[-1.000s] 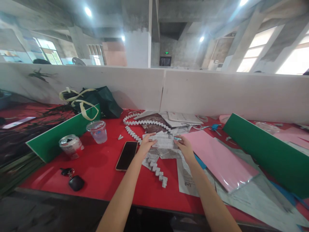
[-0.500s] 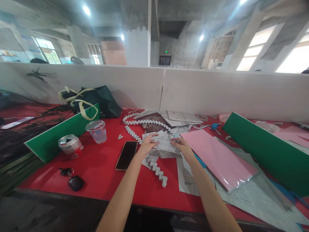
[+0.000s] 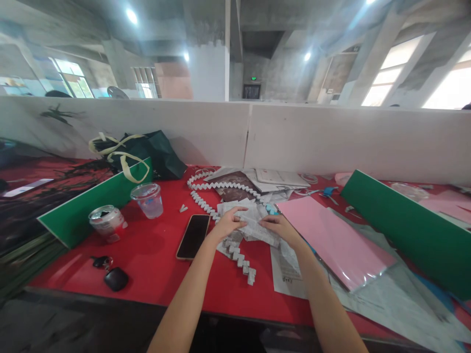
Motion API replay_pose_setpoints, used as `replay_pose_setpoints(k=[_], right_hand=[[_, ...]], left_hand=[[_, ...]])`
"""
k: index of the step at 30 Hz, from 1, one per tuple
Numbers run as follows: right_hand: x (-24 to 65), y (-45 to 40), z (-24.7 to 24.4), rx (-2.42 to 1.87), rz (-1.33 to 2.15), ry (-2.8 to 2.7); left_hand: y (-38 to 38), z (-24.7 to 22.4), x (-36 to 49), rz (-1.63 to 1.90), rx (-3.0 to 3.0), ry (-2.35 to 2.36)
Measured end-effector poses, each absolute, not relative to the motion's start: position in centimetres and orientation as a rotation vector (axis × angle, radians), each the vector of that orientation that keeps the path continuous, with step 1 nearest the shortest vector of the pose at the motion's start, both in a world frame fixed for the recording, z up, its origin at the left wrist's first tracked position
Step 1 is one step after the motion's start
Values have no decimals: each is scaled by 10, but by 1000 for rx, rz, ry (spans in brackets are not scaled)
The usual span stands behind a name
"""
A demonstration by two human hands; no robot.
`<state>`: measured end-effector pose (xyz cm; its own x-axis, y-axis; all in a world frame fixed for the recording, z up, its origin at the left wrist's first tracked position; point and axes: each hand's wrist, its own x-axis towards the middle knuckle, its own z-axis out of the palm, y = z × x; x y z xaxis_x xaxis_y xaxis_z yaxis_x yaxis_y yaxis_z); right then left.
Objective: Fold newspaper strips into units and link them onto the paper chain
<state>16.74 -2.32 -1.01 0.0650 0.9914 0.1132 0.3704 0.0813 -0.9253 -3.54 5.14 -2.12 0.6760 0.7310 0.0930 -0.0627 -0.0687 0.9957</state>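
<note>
Both hands meet over a pile of printed paper pieces on the red tabletop. My left hand (image 3: pixel 230 224) pinches the left edge of a thin printed paper piece (image 3: pixel 255 220) between thumb and fingers. At the other side, my right hand (image 3: pixel 282 229) has its thumb and fingertips closed on the paper's right edge. A zigzag chain of folded paper (image 3: pixel 241 261) comes out from under the pile toward me. More of this folded paper chain (image 3: pixel 228 186) curves away behind the pile. Part of the pile is hidden by my hands.
A phone (image 3: pixel 193 237) lies left of my left hand. Farther left are a plastic cup (image 3: pixel 148 200), a can (image 3: pixel 107 223) and keys (image 3: pixel 115 278). A pink sheet (image 3: pixel 331 240) lies on the right. Green boards (image 3: pixel 408 230) and a white partition (image 3: pixel 331 142) bound the table.
My right hand has come slightly nearer me, its fingers now lower on the paper. My left fingers have shifted a little right. The paper's angle has changed slightly.
</note>
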Motion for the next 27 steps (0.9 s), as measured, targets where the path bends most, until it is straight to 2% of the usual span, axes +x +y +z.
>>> replay_pose_setpoints(k=[6,27], right_hand=[[165,-35,2,-1480,1154,-1498],[168,-26,-10,-1468,1048,-1488]], left_hand=[[46,-18,-34,573,1554,529],[46,-21,-31,689,1521,626]])
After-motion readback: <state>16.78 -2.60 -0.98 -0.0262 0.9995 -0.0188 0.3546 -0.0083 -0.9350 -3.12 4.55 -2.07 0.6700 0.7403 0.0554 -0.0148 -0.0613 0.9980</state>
